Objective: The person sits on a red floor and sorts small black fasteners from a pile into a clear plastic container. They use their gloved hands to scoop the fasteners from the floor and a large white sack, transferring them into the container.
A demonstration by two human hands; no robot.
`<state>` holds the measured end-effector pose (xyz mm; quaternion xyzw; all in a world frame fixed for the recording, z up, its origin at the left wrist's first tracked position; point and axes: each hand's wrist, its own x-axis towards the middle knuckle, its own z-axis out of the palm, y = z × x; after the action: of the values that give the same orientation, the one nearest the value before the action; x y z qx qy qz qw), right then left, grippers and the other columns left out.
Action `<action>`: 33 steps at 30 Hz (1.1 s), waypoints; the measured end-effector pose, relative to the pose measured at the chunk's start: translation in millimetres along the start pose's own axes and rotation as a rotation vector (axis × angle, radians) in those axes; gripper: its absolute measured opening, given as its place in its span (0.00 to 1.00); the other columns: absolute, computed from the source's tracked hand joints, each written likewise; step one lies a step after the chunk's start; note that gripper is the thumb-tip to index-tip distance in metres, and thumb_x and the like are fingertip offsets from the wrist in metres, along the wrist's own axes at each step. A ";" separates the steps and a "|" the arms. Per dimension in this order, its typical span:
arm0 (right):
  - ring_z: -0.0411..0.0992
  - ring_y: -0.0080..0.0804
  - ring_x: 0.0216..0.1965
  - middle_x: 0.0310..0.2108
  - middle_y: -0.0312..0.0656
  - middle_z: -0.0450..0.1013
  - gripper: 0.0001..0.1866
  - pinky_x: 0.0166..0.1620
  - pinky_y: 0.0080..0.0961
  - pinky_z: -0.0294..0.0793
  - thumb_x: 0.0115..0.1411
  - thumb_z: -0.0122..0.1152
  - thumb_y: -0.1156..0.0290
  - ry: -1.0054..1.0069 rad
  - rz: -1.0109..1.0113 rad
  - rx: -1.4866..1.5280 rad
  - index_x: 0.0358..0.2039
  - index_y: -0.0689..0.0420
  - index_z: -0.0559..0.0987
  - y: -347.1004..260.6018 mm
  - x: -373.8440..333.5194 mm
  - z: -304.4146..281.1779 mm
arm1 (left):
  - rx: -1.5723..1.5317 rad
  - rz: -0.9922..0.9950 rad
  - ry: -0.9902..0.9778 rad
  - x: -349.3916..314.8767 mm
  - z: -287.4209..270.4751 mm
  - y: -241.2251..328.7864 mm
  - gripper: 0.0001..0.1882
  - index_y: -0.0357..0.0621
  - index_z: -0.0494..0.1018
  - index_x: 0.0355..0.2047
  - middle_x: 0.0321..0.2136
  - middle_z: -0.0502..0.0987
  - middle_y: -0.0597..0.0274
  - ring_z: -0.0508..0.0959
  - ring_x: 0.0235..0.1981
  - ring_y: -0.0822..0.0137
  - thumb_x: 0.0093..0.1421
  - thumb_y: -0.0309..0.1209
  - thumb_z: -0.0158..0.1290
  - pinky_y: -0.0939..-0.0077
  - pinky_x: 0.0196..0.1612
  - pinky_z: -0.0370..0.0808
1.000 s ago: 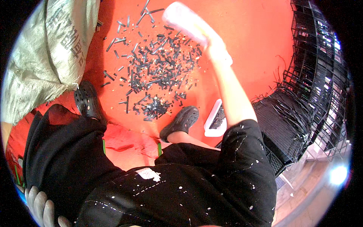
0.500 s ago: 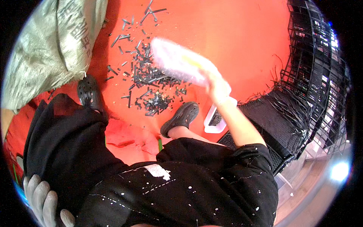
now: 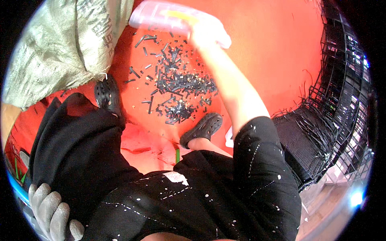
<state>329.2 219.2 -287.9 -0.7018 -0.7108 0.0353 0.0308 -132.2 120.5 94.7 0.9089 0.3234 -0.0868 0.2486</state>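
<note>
My right hand (image 3: 203, 34) reaches far out over the red floor and is closed on a long, whitish, see-through plastic piece (image 3: 155, 15) with a yellow patch. Motion blurs both, and I cannot make out its exact kind. Below them lies a scatter of short black plastic strips (image 3: 183, 82), with small pale crumbs among them. At the lower left, my left hand (image 3: 56, 211), in a grey glove, rests beside the black trousers with its fingers side by side. Nothing shows in it. A white plastic rim (image 3: 229, 137) peeks out beside my right upper arm, mostly hidden.
A pale woven sack (image 3: 60, 48) stands at the left, close to my left clog (image 3: 107, 96). My right clog (image 3: 203, 129) is just below the strips. Black mesh with loose strip ends (image 3: 307, 138) and black grid racks (image 3: 341, 76) curve along the right.
My right hand has swung up and left with the whitish plastic piece, to beyond the strips near the sack. The white rim is now mostly covered by my arm. The left hand stays put.
</note>
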 end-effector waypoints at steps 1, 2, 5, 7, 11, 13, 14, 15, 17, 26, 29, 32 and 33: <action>0.74 0.43 0.38 0.36 0.46 0.75 0.16 0.44 0.36 0.72 0.55 0.46 0.68 -0.232 -0.018 0.094 0.44 0.50 0.75 -30.3 -16.4 -9.4 | -0.011 -0.034 -0.008 0.9 -1.1 5.2 0.18 0.35 0.64 0.41 0.42 0.69 0.42 0.69 0.47 0.41 0.59 0.39 0.42 0.36 0.52 0.58; 0.73 0.43 0.41 0.38 0.47 0.74 0.20 0.47 0.36 0.71 0.51 0.48 0.76 -0.454 -0.011 0.158 0.46 0.49 0.75 -49.4 -40.9 -32.9 | -0.023 -0.030 -0.002 2.9 -1.4 4.9 0.18 0.35 0.64 0.40 0.41 0.69 0.42 0.69 0.46 0.41 0.58 0.39 0.43 0.36 0.52 0.58; 0.68 0.45 0.49 0.49 0.46 0.69 0.25 0.51 0.36 0.68 0.49 0.48 0.77 -0.278 -0.371 0.164 0.51 0.52 0.71 -38.3 -121.8 -52.3 | -0.064 0.004 0.149 1.9 7.3 4.6 0.19 0.34 0.65 0.40 0.39 0.70 0.41 0.70 0.44 0.40 0.57 0.39 0.44 0.37 0.52 0.59; 0.67 0.45 0.50 0.51 0.46 0.67 0.27 0.52 0.36 0.68 0.47 0.49 0.79 -0.357 -0.417 0.140 0.51 0.54 0.70 -28.3 -160.1 -71.6 | -0.041 0.022 0.118 -2.3 6.1 0.2 0.20 0.34 0.65 0.40 0.38 0.70 0.41 0.70 0.43 0.40 0.57 0.40 0.45 0.37 0.51 0.59; 0.70 0.44 0.48 0.49 0.46 0.69 0.27 0.49 0.35 0.71 0.44 0.49 0.83 -0.454 -0.365 0.238 0.49 0.55 0.71 -7.7 -189.7 -107.3 | -0.038 0.080 0.147 -9.4 8.9 -5.5 0.20 0.33 0.66 0.39 0.37 0.71 0.41 0.71 0.42 0.40 0.56 0.40 0.46 0.37 0.51 0.59; 0.71 0.45 0.45 0.47 0.46 0.70 0.28 0.46 0.35 0.72 0.44 0.49 0.83 -0.374 -0.322 0.259 0.49 0.53 0.72 7.4 -180.5 -111.3 | -0.060 0.061 0.196 -12.7 13.6 -3.9 0.20 0.32 0.66 0.38 0.36 0.71 0.41 0.71 0.42 0.40 0.56 0.40 0.46 0.37 0.51 0.60; 0.72 0.46 0.43 0.46 0.46 0.71 0.28 0.45 0.35 0.73 0.43 0.50 0.83 -0.336 -0.296 0.272 0.49 0.52 0.72 8.6 -170.4 -112.7 | -0.070 0.055 0.216 -12.8 15.1 -2.3 0.20 0.32 0.66 0.38 0.36 0.71 0.41 0.72 0.41 0.40 0.56 0.40 0.46 0.38 0.51 0.60; 0.72 0.47 0.41 0.44 0.46 0.72 0.28 0.44 0.36 0.73 0.43 0.50 0.82 -0.237 -0.288 0.244 0.49 0.50 0.72 8.5 -153.5 -113.6 | -0.061 0.036 0.228 -12.8 16.3 0.2 0.20 0.32 0.66 0.38 0.36 0.71 0.41 0.72 0.41 0.40 0.57 0.40 0.46 0.38 0.51 0.60; 0.72 0.48 0.39 0.42 0.47 0.72 0.28 0.40 0.38 0.73 0.44 0.51 0.81 -0.111 -0.188 0.137 0.48 0.46 0.73 2.2 -108.6 -114.4 | -0.038 0.011 0.246 -9.8 15.1 5.4 0.20 0.32 0.67 0.37 0.35 0.71 0.40 0.72 0.41 0.40 0.57 0.41 0.46 0.38 0.51 0.60; 0.73 0.42 0.40 0.39 0.47 0.74 0.19 0.43 0.37 0.73 0.53 0.45 0.73 -0.023 -0.060 0.020 0.45 0.45 0.74 -50.1 41.0 -12.8 | 0.007 0.030 0.097 -1.1 -0.7 4.3 0.18 0.34 0.66 0.40 0.38 0.71 0.41 0.71 0.43 0.41 0.58 0.39 0.45 0.40 0.52 0.60; 0.71 0.45 0.44 0.44 0.47 0.71 0.17 0.44 0.36 0.72 0.57 0.44 0.69 -0.056 -0.211 0.019 0.47 0.49 0.72 -39.6 15.7 -3.2 | 0.005 0.035 0.112 4.7 -4.2 4.5 0.16 0.35 0.65 0.41 0.40 0.71 0.41 0.71 0.43 0.41 0.59 0.36 0.43 0.40 0.52 0.60; 0.65 0.44 0.51 0.51 0.45 0.66 0.20 0.52 0.34 0.68 0.58 0.43 0.70 -0.330 -0.140 0.214 0.51 0.51 0.69 -36.7 -26.7 -0.9 | -0.013 0.033 0.167 8.8 -1.9 6.1 0.15 0.34 0.65 0.41 0.40 0.70 0.41 0.71 0.43 0.42 0.59 0.34 0.42 0.40 0.51 0.60; 0.63 0.44 0.53 0.52 0.44 0.65 0.21 0.54 0.34 0.65 0.57 0.43 0.70 -0.340 -0.282 0.157 0.53 0.52 0.68 -31.2 -47.4 4.7 | -0.016 0.035 0.133 10.9 -4.5 6.0 0.16 0.34 0.65 0.41 0.39 0.70 0.40 0.71 0.43 0.42 0.58 0.34 0.43 0.40 0.51 0.61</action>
<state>298.3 171.4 -289.3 -0.5750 -0.7919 0.2035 -0.0304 -119.9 124.7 97.5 0.9162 0.3239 -0.0190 0.2353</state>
